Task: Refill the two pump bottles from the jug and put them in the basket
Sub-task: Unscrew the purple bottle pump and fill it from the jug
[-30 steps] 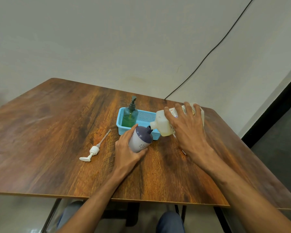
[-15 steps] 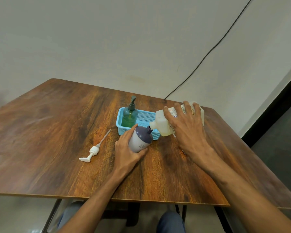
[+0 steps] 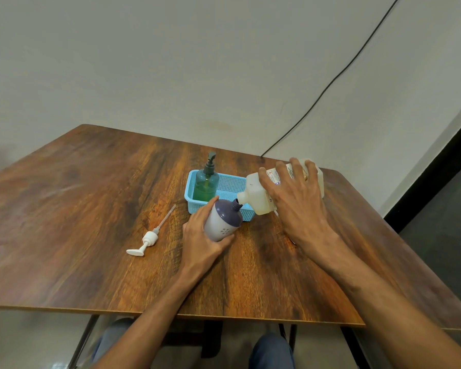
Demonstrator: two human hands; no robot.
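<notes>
**Mostly plastic on a wood-look top**

The surface (image 3: 77,209) had brown wood grain with a soft sheen. The basket (image 3: 230,179) was light blue perforated plastic. The green bottle (image 3: 206,185) looked translucent and glossy, the jug (image 3: 254,198) milky semi-clear plastic with a paper label, the purple-topped bottle (image 3: 222,222) opaque and matt. The loose pump (image 3: 149,239) was smooth white plastic.

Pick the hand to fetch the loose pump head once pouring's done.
Left, probably. The pump head lies on the table just left of the left hand, which grips the purple bottle. The right hand holds the tilted jug on the far side and would cross over.
</notes>
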